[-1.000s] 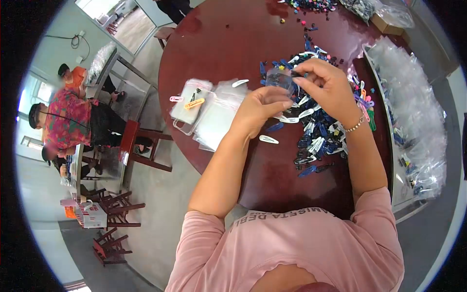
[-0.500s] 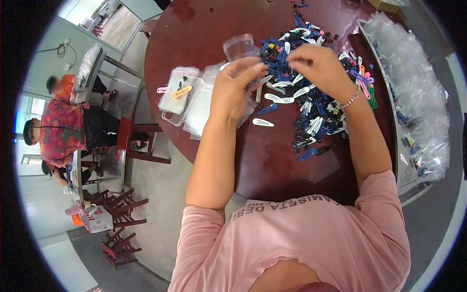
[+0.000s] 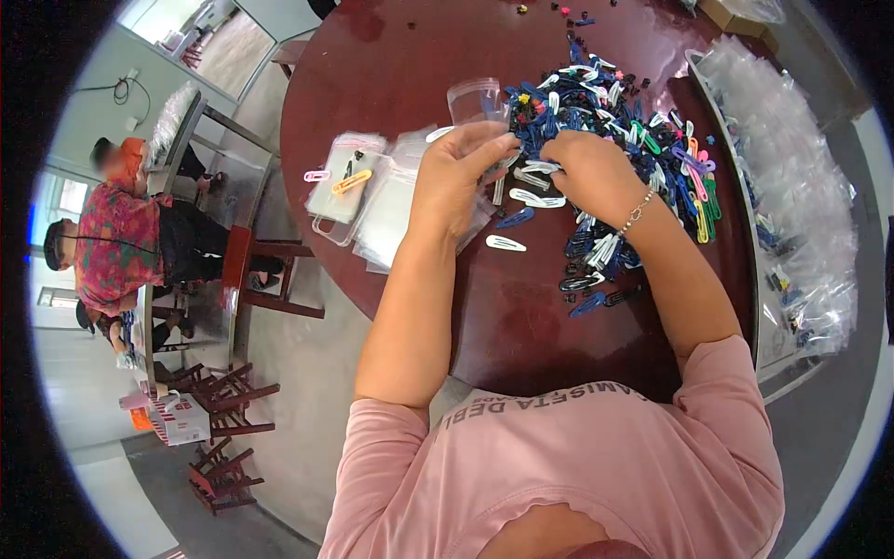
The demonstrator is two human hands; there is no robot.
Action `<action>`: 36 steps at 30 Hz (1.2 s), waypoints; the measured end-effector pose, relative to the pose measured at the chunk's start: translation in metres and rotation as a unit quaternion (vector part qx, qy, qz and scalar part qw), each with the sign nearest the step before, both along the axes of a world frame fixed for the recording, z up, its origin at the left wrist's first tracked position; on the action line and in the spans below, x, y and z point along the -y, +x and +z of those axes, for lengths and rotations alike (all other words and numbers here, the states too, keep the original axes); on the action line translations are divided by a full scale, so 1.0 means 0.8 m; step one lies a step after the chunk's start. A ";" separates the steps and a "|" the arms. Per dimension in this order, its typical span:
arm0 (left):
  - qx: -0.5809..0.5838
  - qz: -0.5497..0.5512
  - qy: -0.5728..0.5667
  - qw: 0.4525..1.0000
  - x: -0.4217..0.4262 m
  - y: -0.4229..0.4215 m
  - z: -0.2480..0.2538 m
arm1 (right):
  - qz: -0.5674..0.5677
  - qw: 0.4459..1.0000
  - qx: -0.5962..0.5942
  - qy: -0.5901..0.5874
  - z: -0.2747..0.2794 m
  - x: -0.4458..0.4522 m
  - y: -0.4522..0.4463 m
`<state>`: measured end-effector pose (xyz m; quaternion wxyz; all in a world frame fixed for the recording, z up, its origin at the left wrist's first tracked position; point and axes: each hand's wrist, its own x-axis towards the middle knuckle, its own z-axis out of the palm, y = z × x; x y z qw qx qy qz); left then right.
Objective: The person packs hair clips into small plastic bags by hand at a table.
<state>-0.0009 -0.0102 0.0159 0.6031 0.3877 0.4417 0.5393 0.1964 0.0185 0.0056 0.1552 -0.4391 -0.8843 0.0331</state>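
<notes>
My left hand (image 3: 456, 177) pinches a small clear plastic bag (image 3: 478, 100), which stands up beyond its fingers. Close beside it, my right hand (image 3: 598, 175) has its fingers bent down into a heap of hair clips (image 3: 589, 238), mostly navy, black and white. Its fingertips are partly hidden, so what they hold does not show. A loose white hair clip (image 3: 506, 243) lies in front of the heap. Left of my left hand, flat clear bags (image 3: 384, 216) are spread in a stack. An orange clip (image 3: 351, 182) and a pink clip (image 3: 317, 176) rest near them.
The round dark red table (image 3: 372, 74) carries all this. Along its right side stands a metal-edged tray (image 3: 752, 210) heaped with filled clear bags (image 3: 792, 158). A cardboard box (image 3: 731, 17) is at the far right. Other people sit at a table on the left, near wooden stools (image 3: 223, 475).
My right hand has moved down and slightly left into the clips, from just above the heap. My left hand stays nearly in place with the bag.
</notes>
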 end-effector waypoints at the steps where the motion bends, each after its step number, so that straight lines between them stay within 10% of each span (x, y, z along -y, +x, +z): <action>1: -0.001 -0.001 -0.001 1.000 0.000 0.000 -0.001 | 0.000 1.000 -0.015 -0.010 -0.002 -0.002 0.001; 20: -0.025 -0.007 -0.006 1.000 0.002 0.004 0.002 | -0.043 0.982 -0.169 -0.073 -0.001 -0.019 0.013; 36: -0.034 -0.010 -0.008 0.999 0.002 0.004 0.003 | -0.019 0.994 -0.072 -0.081 -0.002 -0.006 0.003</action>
